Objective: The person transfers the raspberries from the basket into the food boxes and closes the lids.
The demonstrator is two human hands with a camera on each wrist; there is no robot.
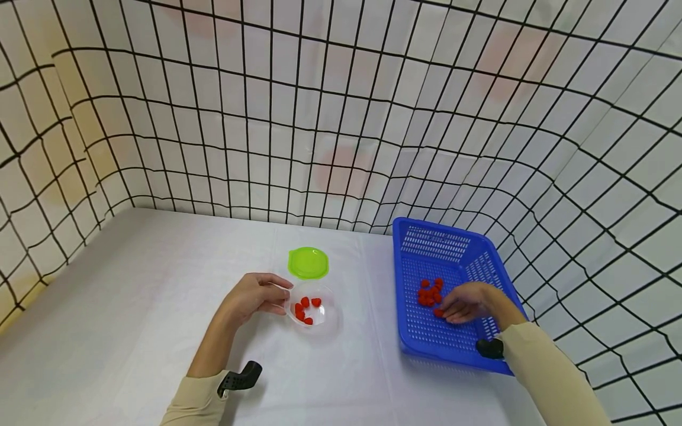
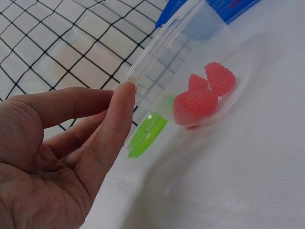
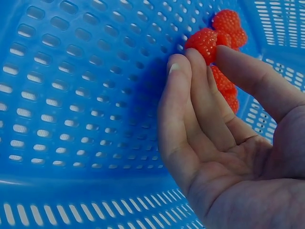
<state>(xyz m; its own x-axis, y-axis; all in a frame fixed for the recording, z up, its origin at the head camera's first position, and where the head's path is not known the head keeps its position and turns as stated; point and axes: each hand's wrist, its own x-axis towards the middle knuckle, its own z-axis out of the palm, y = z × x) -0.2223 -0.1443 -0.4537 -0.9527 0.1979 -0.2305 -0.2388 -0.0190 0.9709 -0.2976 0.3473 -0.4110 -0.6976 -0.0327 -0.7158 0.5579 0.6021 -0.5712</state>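
Note:
My left hand (image 1: 259,295) pinches the rim of a clear plastic bowl (image 2: 164,52) between thumb and fingers. Several red raspberries (image 2: 195,106) lie inside the bowl, which stands on the white-covered table. Over on the right, my right hand (image 1: 465,302) reaches down into a blue plastic basket (image 1: 403,284). In the right wrist view, its thumb and fingertips pinch one raspberry (image 3: 202,44). More raspberries (image 3: 227,22) lie clustered on the basket floor just beyond, partly hidden by the fingers.
A bright green lid (image 1: 308,263) lies on the table (image 1: 160,284) just behind the bowl. Black wire mesh (image 1: 298,124) in front of white sheeting rises along the back and both sides. The basket's slotted walls surround the right hand.

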